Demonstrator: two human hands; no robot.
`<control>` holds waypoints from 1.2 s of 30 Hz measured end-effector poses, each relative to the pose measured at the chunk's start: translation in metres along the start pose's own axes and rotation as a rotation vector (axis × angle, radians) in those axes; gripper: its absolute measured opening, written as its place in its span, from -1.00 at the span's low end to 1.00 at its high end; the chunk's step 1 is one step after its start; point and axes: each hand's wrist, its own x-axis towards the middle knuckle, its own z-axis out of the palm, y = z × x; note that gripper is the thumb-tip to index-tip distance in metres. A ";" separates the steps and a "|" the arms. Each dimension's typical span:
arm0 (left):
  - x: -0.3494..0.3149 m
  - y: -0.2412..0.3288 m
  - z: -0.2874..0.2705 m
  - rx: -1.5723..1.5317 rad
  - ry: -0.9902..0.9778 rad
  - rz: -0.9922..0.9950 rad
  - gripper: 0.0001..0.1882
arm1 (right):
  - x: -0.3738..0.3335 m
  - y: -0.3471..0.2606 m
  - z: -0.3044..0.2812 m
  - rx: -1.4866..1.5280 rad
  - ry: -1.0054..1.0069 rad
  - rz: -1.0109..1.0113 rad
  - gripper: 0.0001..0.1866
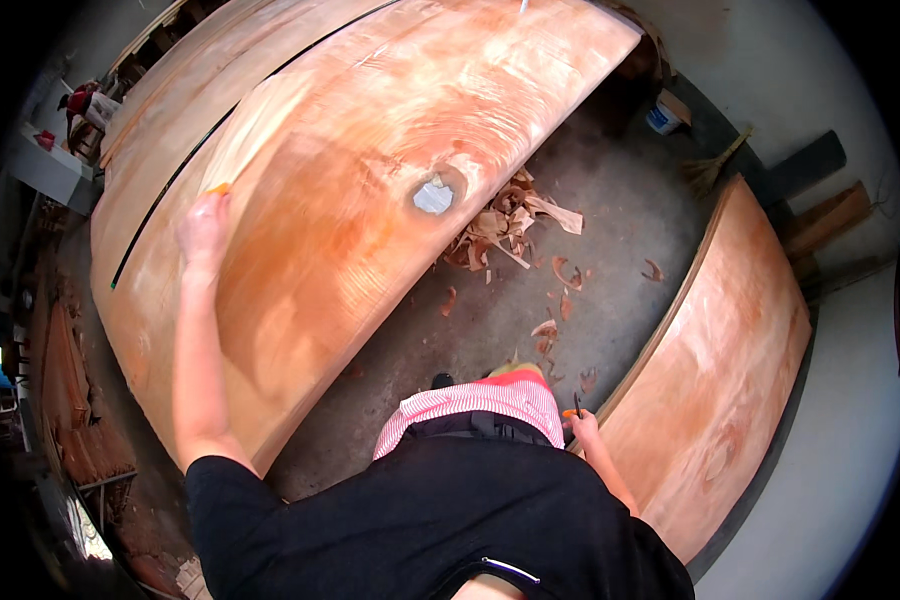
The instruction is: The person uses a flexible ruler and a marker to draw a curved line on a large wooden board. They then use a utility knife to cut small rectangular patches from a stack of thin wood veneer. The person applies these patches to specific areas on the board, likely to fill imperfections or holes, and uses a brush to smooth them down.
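My left hand (204,232) is closed over the large wood veneer sheet (300,290) on my left. A small orange piece (220,188) sticks out past its fingers; the rest of that object is hidden. A long, thin dark strip (185,160) lies in a curve across the sheet, just beyond this hand. Low at my right side, my right hand (588,432) is closed round a small tool with an orange part (572,412) and a dark, narrow part. It is beside the edge of a second wood stack (710,370). The tool's exact kind is too small to tell.
A hole (434,196) with something pale inside shows in the large sheet. Curled wood scraps (505,225) lie on the concrete floor (610,240). A white and blue bucket (662,117) and a broom (715,165) stand near the right wall. Veneer pieces (75,410) are piled at far left.
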 end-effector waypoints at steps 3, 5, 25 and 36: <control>0.021 0.039 0.045 -0.042 -0.016 0.019 -0.87 | 0.030 -0.055 -0.013 -0.104 -0.004 0.017 -0.81; 0.035 0.066 0.080 -0.083 -0.036 0.020 -0.88 | 0.067 -0.078 -0.023 -0.120 -0.026 -0.033 -0.80; -0.033 0.315 0.180 -0.711 -0.810 -0.746 -0.80 | 0.451 -0.466 0.004 0.536 -0.253 0.120 -0.82; -0.226 0.311 0.247 -1.518 0.892 -2.601 -0.38 | 0.468 -0.527 0.046 0.939 -0.250 0.260 -0.82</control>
